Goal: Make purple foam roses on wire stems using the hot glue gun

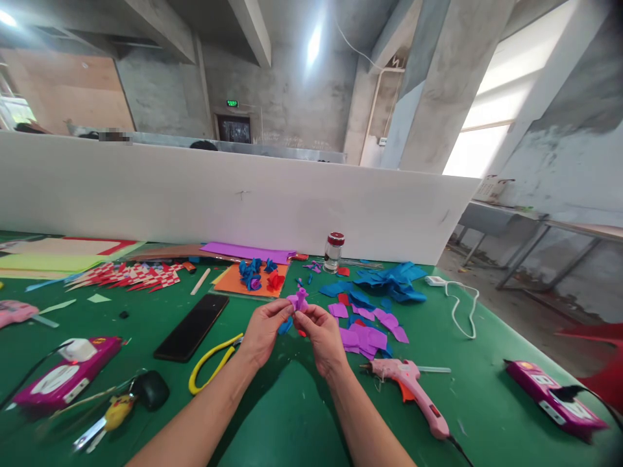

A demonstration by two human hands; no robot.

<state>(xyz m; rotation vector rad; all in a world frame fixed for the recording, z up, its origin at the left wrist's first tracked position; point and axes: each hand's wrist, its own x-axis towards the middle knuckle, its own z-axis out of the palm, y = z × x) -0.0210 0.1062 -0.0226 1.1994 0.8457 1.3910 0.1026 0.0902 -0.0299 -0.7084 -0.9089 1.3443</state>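
Note:
Between my two hands, above the middle of the green table, is a small purple paper flower [300, 298]. My left hand [264, 329] pinches its left side, and my right hand [322, 332] pinches its right side. Just right of my right hand lie purple paper pieces [365, 338], with blue crepe paper [394, 282] beyond them. Behind my hands, blue paper flowers [250, 272] and a red one [275, 281] rest on an orange sheet [231, 283]. Yellow-handled pliers or scissors [209, 364] lie by my left wrist.
A pink glue gun [413, 386] lies at the right, near a power strip [555, 401]. A black phone [192, 327], keys [117, 412] and another power strip [68, 376] are at the left. A jar [333, 253] stands before the white partition [219, 194].

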